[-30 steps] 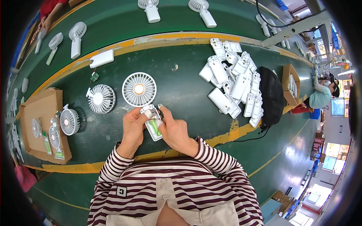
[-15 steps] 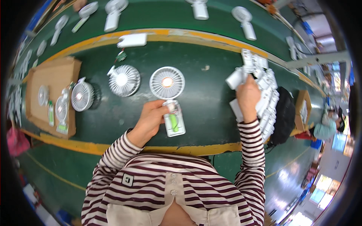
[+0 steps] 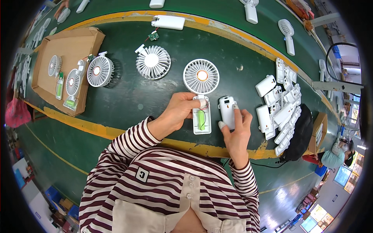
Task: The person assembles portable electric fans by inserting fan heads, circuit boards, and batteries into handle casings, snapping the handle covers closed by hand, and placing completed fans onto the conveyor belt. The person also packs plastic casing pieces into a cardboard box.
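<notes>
A white handheld fan (image 3: 202, 69) lies face up in front of me, its handle (image 3: 208, 116) uncovered. Inside the handle sit a green battery (image 3: 201, 121) and thin wires. My left hand (image 3: 176, 112) grips the top of that handle, thumb laid over its inner side. Just right of the fan, my right hand (image 3: 237, 136) holds a white handle cover (image 3: 226, 113) between thumb and fingers, outer face up. Fan and cover are apart.
Several white handle shells (image 3: 285, 112) are heaped at the right beside a black bag (image 3: 304, 134). Another fan head (image 3: 153, 62) and a white shell (image 3: 169, 22) lie farther back. A cardboard tray (image 3: 64, 40) with fan parts is at left. Beyond a yellow edge, fans lie on a green surface.
My right hand has come left from the heap of shells, bringing a handle cover next to the fan. My left hand keeps its hold. The whole view has shifted.
</notes>
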Motion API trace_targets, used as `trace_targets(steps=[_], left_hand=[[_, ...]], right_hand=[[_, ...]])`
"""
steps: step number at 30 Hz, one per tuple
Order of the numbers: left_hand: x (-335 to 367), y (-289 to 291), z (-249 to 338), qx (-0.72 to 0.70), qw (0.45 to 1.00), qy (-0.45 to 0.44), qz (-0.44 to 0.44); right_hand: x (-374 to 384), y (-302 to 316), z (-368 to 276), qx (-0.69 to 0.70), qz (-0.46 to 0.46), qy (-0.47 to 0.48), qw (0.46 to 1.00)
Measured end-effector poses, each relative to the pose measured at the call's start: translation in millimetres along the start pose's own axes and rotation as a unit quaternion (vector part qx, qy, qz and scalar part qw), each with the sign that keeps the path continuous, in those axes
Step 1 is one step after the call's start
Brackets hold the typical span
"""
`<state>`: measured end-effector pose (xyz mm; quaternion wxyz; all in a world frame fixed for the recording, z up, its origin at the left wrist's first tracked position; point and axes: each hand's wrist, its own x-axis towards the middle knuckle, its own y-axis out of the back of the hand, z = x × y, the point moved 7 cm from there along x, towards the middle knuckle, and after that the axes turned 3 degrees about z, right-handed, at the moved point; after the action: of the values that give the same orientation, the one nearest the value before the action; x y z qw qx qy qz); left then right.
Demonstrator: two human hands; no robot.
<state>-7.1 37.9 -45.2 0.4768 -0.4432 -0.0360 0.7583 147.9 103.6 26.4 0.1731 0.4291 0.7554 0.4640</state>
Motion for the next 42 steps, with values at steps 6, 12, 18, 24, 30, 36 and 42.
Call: trace_targets(steps=[6,12,18,24,30,36,42], left_hand=[[-3,-1,-1,0.010,1.000,-0.012,-0.002],[-4,-2,-1,-0.019,1.000,-0.009,0.004],[-2,-3,0,-0.097,0.995,0.019,-0.013],[-2,-3,-1,-0.102,0.994,0.010,-0.024],[-7,-7,5,-0.040,0.999,-0.016,-0.023],[-6,-7,6,-0.008,0.999,-0.042,-0.025],[-5,-7,7,-0.020,1.000,-0.024,-0.001]], right_hand=[[1,-4,-12,-0.126,-0.041,0.004,0.991],[12,24,-55,-0.070,0.013,0.046,0.996],[17,8,-87,-0.066,-0.052,0.104,0.991],[21,-7,-89,-0.074,-0.058,0.102,0.990],[18,-14,-86,-0.071,-0.053,0.116,0.989],[15,-21,-85,-0.091,-0.037,0.143,0.985],[13,-24,-85,-0.120,-0.036,0.160,0.979]])
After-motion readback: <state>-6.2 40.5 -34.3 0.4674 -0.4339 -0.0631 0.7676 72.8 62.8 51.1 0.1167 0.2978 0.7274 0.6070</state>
